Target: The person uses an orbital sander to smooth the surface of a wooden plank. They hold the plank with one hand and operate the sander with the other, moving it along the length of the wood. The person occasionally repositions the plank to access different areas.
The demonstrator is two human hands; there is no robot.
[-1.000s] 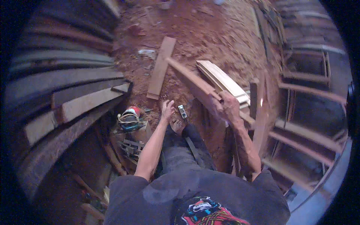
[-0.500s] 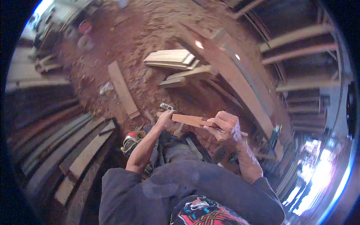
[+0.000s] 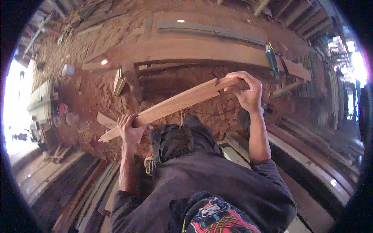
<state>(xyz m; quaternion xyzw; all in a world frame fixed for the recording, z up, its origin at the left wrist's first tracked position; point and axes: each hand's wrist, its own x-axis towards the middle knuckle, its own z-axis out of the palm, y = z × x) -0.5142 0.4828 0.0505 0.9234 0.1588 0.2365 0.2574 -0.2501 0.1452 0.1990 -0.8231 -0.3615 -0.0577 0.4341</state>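
Observation:
A long reddish-brown wooden board (image 3: 178, 101) slants across in front of my body, its right end higher in the picture. My left hand (image 3: 130, 128) is closed round the board near its left end. My right hand (image 3: 246, 91) pinches the right end between thumb and fingers. A dark notch or mark shows on the board just beside the right fingers. Beyond the board stands a wooden workbench (image 3: 182, 50), and the board is apart from it.
A green-bodied power tool (image 3: 272, 60) sits at the bench's right end. A grey bar (image 3: 217, 31) lies along the bench top. Stacked planks flank me, with long boards (image 3: 311, 165) at right. Pale boards (image 3: 119, 82) lean near the bench leg. A white bucket (image 3: 68, 70) stands far left.
My view has turned right, so the bench now runs across in front. The board's broad face now shows; my hands are farther apart, with the right one higher.

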